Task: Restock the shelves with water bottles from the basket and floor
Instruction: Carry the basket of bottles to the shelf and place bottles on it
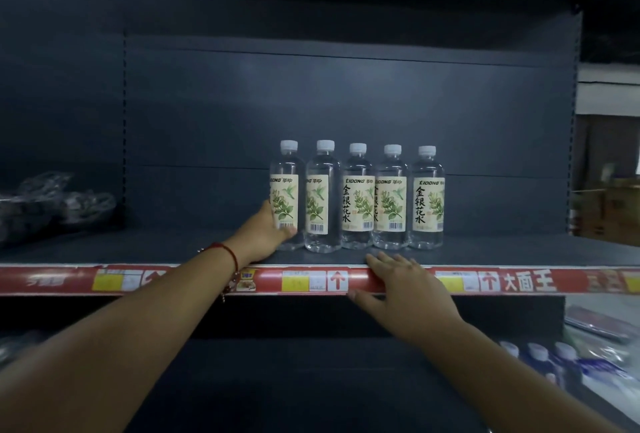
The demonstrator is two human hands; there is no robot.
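Several clear water bottles with white caps and cream leaf labels stand in a row on the dark shelf [485,252]. My left hand [265,233] grips the leftmost bottle [286,186] low on its side, the thumb across the label's bottom edge. That bottle stands upright, touching its neighbour [322,197]. My right hand [398,280] rests flat on the shelf's front edge over the red price strip [519,282], fingers straight, holding nothing, just in front of the row.
Dark wrapped packs [55,204] lie on the shelf at far left. More capped bottles [550,360] and plastic-wrapped goods sit low at the right. Cardboard boxes [606,204] stand beyond the shelf's right end. A lower shelf lies beneath.
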